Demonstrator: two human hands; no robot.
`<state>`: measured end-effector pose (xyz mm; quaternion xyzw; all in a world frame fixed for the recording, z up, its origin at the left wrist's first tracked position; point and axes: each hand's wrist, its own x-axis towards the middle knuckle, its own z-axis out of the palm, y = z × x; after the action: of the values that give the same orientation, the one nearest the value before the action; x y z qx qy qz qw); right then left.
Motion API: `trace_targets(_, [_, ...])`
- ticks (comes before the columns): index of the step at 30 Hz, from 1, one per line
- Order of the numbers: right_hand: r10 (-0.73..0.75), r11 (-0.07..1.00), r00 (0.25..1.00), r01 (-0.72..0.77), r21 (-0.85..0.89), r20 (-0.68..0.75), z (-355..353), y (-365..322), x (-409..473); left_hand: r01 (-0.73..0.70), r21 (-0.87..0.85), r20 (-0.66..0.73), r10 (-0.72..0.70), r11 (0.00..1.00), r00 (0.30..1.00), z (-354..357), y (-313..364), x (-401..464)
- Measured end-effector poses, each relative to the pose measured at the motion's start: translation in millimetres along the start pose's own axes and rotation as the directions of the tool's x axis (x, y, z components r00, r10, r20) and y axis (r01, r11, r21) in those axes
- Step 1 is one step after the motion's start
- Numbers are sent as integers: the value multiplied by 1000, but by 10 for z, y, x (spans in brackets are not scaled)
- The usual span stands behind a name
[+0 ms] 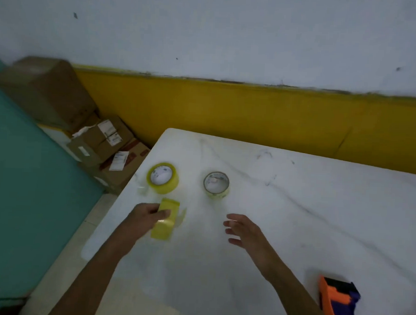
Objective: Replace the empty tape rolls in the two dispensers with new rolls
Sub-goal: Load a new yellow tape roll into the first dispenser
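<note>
Overhead, looking down on a white marble-veined table [295, 210], its far left corner rounded, set near a yellow-banded wall [228, 110]. Teal surface [20, 183] along the left. Stacked cardboard boxes [99, 139] on the floor off the table's far left corner, some with white labels. Orange and dark blue tape dispenser [337, 306] at the near right of the table, partly cut off by the bottom edge; roll inside not visible. Left hand [146, 218] closed around a yellow tape roll [166, 221], held on edge just above the table; blurred. Right hand [244, 231] spread loosely, fingers apart, holding nothing, hovering beside the left. Full yellow tape roll [162, 178] lying flat beyond the left hand, near the table's left edge. Nearly spent roll [216, 184], thin pale tape on a grey core, lying flat to its right, apart from it.
</note>
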<state>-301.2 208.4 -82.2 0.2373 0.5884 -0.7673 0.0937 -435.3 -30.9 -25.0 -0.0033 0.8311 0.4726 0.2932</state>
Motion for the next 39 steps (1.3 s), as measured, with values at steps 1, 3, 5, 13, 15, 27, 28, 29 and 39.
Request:
trace_targets(1, [-33,999,999,33,1,20,-54,-11,-119,-18,-109,30,22,994,999,127,160,-180])
trace_targets(3, [-76,996,995,73,45,67,-162,-53,-365,-36,-263,97,63,964,993,429,406,-462])
trace_targets(5, [-94,987,991,80,138,97,-375,-91,-675,-45,-369,164,113,928,980,870,635,-740])
trace_targets(13, [-416,859,884,305,-412,-213,-1558,205,-2071,181,-470,458,63,864,887,2869,857,-1391])
trace_targets(15, [-391,899,842,263,-350,-371,-1848,288,-2290,194,-446,522,78,874,849,3222,875,-1542])
trace_targets(27, [-36,999,783,52,8,-621,-2616,874,-2470,178,108,265,-201,978,943,3949,-237,-1460])
trace_targets(28, [-10,999,782,29,19,-623,-2606,895,-2457,202,62,250,-211,977,945,3956,-284,-1432])
trace_targets(29, [8,1000,783,9,25,-622,-2581,919,-2444,236,-5,246,-228,972,942,3961,-311,-1412])
trace_targets(39, [32,997,789,18,74,-613,-2152,943,-2081,311,-344,329,-197,886,924,3807,-175,-1456])
